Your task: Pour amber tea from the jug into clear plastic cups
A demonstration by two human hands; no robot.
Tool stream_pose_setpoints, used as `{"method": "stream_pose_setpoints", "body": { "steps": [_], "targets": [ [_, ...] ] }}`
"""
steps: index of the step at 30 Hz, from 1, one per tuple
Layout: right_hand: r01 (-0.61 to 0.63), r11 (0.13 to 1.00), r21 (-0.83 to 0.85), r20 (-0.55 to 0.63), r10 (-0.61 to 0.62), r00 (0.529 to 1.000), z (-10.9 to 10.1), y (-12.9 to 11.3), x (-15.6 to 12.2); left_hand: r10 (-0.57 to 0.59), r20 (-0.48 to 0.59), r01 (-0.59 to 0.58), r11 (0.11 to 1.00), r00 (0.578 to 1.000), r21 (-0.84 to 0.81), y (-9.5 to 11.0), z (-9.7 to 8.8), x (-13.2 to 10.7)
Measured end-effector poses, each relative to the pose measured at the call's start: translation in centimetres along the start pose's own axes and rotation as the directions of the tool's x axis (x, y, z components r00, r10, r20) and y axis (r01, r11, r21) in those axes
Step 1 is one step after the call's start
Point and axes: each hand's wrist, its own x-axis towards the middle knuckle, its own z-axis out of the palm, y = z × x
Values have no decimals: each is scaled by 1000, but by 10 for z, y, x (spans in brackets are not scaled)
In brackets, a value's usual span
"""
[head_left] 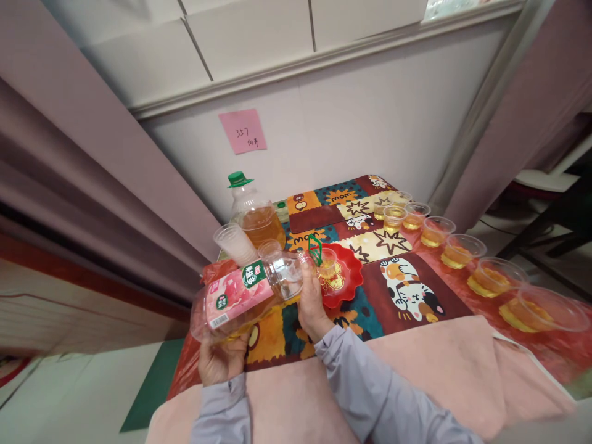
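A large clear juice bottle with a pink label lies tilted on its side in both hands, its neck toward the right. My left hand grips it from below near the base. Around the neck, my right hand is closed. A green ring handle sits by the bottle's mouth. Just beyond the mouth, a small clear plastic cup with some yellow liquid stands on a red scalloped plate. Some yellowish juice shows along the bottle's lower side.
A second bottle with a green cap stands at the back left, beside a stack of clear cups. Several cups of yellow juice line the right edge. A patterned mat and a pink cloth cover the table.
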Motion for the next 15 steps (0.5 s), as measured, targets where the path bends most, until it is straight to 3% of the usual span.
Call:
{"method": "stream_pose_setpoints", "body": {
  "steps": [3,15],
  "targets": [
    [-48,999,23,-25,49,998,0,-1,0,0,-25,0,1000,1000,2,0,0,0],
    [-47,999,27,-25,47,999,1,-2,0,17,-78,-10,996,997,85,3,7,-6]
  ]
}}
